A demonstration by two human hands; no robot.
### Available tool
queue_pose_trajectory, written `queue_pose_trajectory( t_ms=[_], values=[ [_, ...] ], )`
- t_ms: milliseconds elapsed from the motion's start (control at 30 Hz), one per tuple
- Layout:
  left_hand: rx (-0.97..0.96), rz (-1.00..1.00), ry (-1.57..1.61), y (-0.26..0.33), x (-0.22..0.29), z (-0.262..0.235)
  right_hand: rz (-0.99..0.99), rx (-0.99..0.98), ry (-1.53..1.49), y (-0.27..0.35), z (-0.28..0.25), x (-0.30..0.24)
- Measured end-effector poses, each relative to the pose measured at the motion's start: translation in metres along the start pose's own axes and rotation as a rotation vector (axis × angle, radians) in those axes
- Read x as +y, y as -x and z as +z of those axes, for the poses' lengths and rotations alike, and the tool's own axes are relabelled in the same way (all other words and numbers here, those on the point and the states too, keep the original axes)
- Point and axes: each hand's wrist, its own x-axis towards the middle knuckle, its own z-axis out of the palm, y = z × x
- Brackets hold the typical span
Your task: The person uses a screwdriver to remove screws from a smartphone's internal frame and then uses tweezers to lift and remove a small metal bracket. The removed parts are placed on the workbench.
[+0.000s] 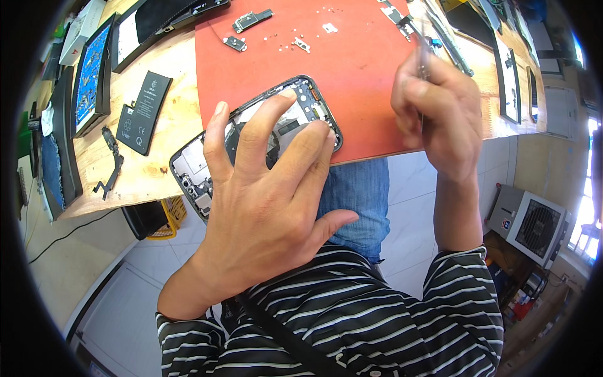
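An opened phone housing (188,164) with its inner parts bare lies slanted at the near edge of the bench, partly on a red mat (370,88). My left hand (260,182) spreads over it from above, fingers apart. Its fingertips rest on the housing and its thumb sticks out free to the right, so the middle of the phone is partly hidden. To the right, my right hand (443,107) is raised near the mat's right edge. Its fingers close round a thin metal tool (423,56), smeared by motion, whose exact kind I cannot make out.
A black phone battery (144,113) and a dark flex cable (113,162) lie left of the mat. Small metal parts (252,21) and screws dot its far side. A tray with a blue inside (94,78) stands far left; phone frames (507,81) lie right.
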Motion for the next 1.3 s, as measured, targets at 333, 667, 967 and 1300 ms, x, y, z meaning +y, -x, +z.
queue_pose_trajectory(
  t_ms=[333, 667, 967, 1300],
  values=[
    [0.037, -0.002, 0.033, 0.003, 0.0, 0.007, 0.139, -0.162, 0.382, -0.006, 0.014, 0.001],
    [0.064, 0.011, 0.056, 0.007, -0.002, 0.015, 0.113, -0.211, 0.456, -0.012, 0.014, 0.002],
    [0.098, 0.031, 0.031, 0.009, -0.003, 0.019, 0.069, -0.237, 0.494, -0.015, 0.015, 0.003],
    [0.126, 0.001, 0.036, 0.01, -0.004, 0.016, -0.044, -0.215, 0.509, -0.014, 0.016, 0.003]
  ],
)
